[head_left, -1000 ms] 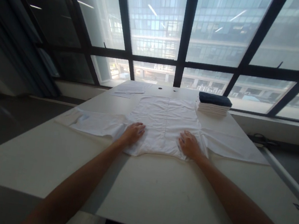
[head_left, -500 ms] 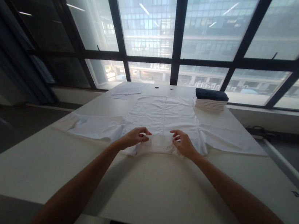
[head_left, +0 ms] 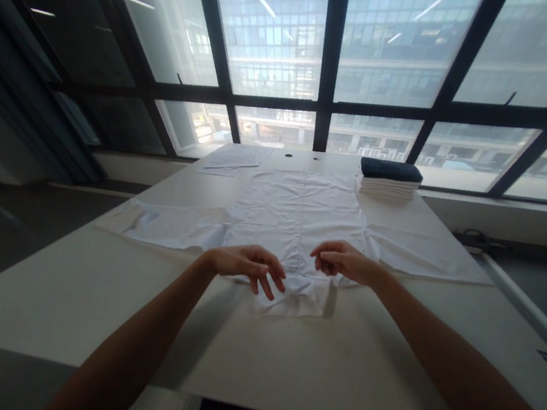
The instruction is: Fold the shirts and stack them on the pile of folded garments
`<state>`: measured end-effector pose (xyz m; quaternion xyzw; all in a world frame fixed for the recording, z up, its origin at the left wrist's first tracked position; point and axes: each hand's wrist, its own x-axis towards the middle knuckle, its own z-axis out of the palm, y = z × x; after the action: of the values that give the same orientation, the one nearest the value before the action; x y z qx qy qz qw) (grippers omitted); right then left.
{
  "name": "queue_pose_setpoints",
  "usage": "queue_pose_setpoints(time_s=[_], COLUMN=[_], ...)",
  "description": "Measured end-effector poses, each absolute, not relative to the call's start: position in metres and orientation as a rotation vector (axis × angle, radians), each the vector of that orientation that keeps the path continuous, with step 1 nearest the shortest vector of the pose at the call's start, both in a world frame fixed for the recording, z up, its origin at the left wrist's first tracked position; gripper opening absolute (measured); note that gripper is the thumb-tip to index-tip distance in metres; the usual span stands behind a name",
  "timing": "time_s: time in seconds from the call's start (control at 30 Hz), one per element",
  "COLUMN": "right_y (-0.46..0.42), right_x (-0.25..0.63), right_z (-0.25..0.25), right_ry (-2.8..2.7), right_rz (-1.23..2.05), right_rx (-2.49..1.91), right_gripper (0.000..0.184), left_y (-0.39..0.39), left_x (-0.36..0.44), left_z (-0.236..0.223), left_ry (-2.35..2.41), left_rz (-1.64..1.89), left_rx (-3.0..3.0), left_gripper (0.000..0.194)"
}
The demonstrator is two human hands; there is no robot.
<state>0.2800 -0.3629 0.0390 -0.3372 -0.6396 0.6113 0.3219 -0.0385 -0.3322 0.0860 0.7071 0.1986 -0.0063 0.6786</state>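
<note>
A white long-sleeved shirt (head_left: pixel 273 205) lies spread on the table, front side up. Its button line runs down the middle, and the sleeves stretch out to both sides. The collar (head_left: pixel 298 306) is turned toward me and lies partly creased on the tabletop. Over the collar's left part, my left hand (head_left: pixel 250 268) is open, fingers spread and pointing down; whether the fingertips touch the cloth is unclear. My right hand (head_left: pixel 339 259) hovers by the right side of the neckline, its fingers loosely bent and somewhat apart, with no cloth visible in them.
On the white table (head_left: pixel 89 302), a stack of folded white cloth (head_left: pixel 389 188) stands at the back right with a folded dark blue cloth (head_left: pixel 391 170) on top. Flat white sheets (head_left: pixel 231 160) lie at the back left. Large windows rise behind the table.
The collar has come down toward me and now lies flatter on the table. My left hand has opened and moved right and nearer; my right hand has shifted slightly, off the collar.
</note>
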Motion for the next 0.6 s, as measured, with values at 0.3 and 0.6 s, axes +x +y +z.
queue_pose_setpoints(time_s=[0.3, 0.6], right_y=[-0.375, -0.380], right_x=[0.221, 0.224], right_z=[-0.004, -0.006], right_ry=[-2.248, -2.444], right_rz=[0.281, 0.297], right_rx=[-1.389, -1.512], right_gripper=[0.059, 0.079], left_y=[-0.321, -0.322], left_x=[-0.005, -0.007], left_z=[0.024, 0.012], left_ry=[0.797, 0.830], left_rz=[0.467, 0.026], left_rx=[2.537, 2.801], left_gripper=[0.055, 0.066])
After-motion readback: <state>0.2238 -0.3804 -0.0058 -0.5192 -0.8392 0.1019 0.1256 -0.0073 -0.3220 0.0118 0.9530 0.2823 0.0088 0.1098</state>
